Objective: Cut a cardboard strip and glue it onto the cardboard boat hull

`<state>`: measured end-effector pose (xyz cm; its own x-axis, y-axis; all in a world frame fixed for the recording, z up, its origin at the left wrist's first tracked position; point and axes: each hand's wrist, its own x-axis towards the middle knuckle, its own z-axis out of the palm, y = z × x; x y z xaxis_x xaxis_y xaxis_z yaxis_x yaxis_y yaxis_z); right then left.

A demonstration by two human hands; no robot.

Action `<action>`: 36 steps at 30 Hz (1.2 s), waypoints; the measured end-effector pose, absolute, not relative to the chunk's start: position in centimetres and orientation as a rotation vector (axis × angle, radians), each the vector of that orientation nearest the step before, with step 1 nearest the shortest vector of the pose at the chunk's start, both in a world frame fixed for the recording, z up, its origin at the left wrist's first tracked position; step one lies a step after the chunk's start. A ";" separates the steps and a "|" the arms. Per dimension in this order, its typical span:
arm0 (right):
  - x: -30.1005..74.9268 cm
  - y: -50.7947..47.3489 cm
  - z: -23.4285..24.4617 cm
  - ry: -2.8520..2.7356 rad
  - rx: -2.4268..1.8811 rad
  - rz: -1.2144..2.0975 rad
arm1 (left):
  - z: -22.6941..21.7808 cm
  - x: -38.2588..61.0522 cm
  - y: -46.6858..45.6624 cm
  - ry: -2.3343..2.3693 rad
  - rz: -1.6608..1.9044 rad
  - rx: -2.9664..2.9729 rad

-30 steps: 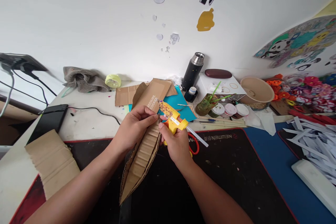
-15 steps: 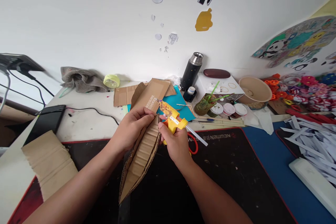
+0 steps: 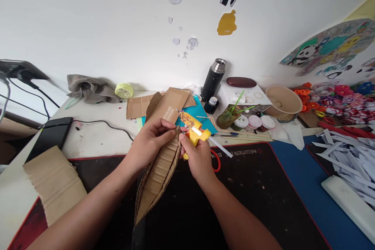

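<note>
A boat-shaped cardboard piece [image 3: 159,174] with raised edges hangs tilted over the dark mat, its lower point toward me. My left hand [image 3: 150,138] pinches its upper end between thumb and fingers. My right hand [image 3: 197,156] is wrapped round a yellow hot glue gun [image 3: 190,125], whose nozzle end is crusted with colourful residue and points up and left. A clear glue stick [image 3: 221,147] sticks out of its back. The right thumb and fingertips are close to the cardboard's upper tip; whether they touch it I cannot tell. Red-handled scissors [image 3: 216,162] lie partly hidden behind my right hand.
A black mat [image 3: 246,191] covers the desk front. Behind stand a black flask [image 3: 213,80], paint jars [image 3: 254,122] and a beige bowl [image 3: 284,103]. Flat cardboard [image 3: 170,103] lies at the back, another cardboard piece [image 3: 55,183] at left. White paper strips [image 3: 348,160] are piled right.
Both hands, with the cardboard and the glue gun, have shifted slightly to the right. The cardboard's upper tip is a little higher. Both grips stay the same.
</note>
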<state>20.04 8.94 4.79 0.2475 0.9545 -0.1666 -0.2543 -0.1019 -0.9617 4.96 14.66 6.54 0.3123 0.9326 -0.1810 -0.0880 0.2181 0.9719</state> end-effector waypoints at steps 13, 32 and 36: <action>20.0 9.2 3.4 -0.698 -1.183 1.225 | 6.8 5.0 14.5 1.014 0.933 1.185; 19.9 9.6 3.6 -0.635 -1.203 1.263 | 6.5 5.2 14.3 0.975 0.884 1.176; 19.8 9.6 3.7 -0.631 -1.209 1.262 | 6.3 5.2 14.3 0.988 0.886 1.175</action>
<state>19.82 9.56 3.66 0.2601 0.9349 -0.2415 -0.3680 -0.1352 -0.9200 5.21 14.26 6.34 0.3274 0.9332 -0.1484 -0.0464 0.1727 0.9839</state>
